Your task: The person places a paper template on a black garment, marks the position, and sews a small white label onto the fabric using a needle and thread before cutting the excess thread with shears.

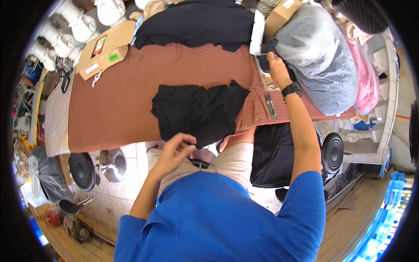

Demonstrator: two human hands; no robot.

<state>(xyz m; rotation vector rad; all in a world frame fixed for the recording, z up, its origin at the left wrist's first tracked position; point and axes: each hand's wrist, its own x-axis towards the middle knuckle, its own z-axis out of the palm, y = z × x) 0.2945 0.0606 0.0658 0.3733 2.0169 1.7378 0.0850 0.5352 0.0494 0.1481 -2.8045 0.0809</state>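
A crumpled black cloth garment (198, 111) lies near the front edge of a table covered with brown quilted cloth (113, 105). Just at the garment's near edge is my left hand (175, 150), its fingers loosely curled and apart, holding nothing that I can see. My right arm reaches to the far right side of the table. There my right hand (279, 70) is closed at a black object (264, 63), whose kind I cannot make out; the hand covers part of it. Between that hand and the table's front edge lie green-handled thread snips (271, 106).
More black cloth (196, 24) is spread at the back. A flattened cardboard box (107, 48) lies back left. Large filled plastic bags, one clear (318, 56) and one pink (366, 78), crowd the right. Folded black cloth (273, 153) sits right of my lap, near a round black stool (333, 153).
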